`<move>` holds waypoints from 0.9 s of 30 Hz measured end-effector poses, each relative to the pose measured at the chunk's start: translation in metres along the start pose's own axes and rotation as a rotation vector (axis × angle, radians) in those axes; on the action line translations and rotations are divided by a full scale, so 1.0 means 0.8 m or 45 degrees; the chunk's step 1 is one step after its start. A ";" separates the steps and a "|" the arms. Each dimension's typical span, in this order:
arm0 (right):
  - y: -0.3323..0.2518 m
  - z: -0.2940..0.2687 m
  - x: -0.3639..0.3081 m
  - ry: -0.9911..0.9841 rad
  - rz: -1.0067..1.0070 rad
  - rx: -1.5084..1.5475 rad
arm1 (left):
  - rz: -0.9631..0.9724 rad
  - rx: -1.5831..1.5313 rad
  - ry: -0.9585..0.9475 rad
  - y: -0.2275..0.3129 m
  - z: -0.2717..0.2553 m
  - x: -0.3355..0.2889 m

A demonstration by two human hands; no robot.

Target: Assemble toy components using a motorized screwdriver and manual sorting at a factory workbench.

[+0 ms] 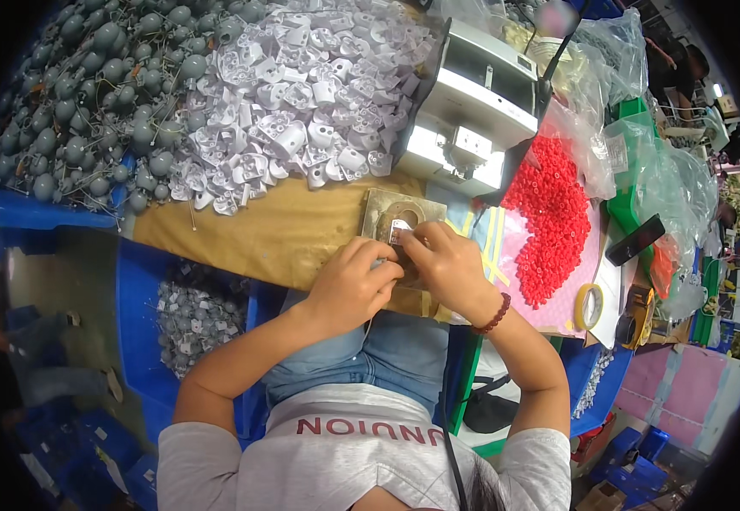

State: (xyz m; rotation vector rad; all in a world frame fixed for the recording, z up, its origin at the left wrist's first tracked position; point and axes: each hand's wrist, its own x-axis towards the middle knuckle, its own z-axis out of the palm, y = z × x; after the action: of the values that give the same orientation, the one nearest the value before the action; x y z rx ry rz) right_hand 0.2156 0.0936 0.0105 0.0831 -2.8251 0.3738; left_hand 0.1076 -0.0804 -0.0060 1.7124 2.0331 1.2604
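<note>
In front of my lap, a square metal fixture point(376, 213) with a rounded recess lies on the brown-covered table. A small white plastic piece point(399, 228) sits in it by my fingertips. My left hand point(353, 285) is closed at the fixture's near left side, its fingers curled round something I cannot make out. From the right, my right hand point(451, 266), with a beaded bracelet point(496, 313) on the wrist, pinches down at the white piece. Fingers hide most of what lies between the hands. A thin wire point(370, 324) hangs below my left hand.
Grey round parts with wires point(71, 111) are heaped at the far left, next to a pile of white plastic housings point(302, 94). A white machine point(480, 102) stands beyond the fixture. Red rings point(553, 221) and a tape roll point(589, 307) lie right. A blue bin point(144, 341) stands lower left.
</note>
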 end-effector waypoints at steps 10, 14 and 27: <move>-0.009 -0.013 -0.005 -0.138 0.004 -0.050 | 0.013 0.446 0.043 -0.002 -0.007 0.021; 0.019 -0.023 -0.027 0.064 0.214 0.389 | 0.015 0.576 -0.111 -0.008 0.008 0.018; 0.044 0.026 -0.077 0.397 0.604 0.491 | 0.190 0.589 -0.030 -0.015 0.008 0.023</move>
State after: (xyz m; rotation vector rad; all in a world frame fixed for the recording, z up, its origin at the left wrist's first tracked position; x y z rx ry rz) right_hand 0.2652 0.1229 -0.0350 -0.5266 -2.4042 0.9410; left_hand 0.0978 -0.0609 -0.0120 2.0926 2.3553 0.8393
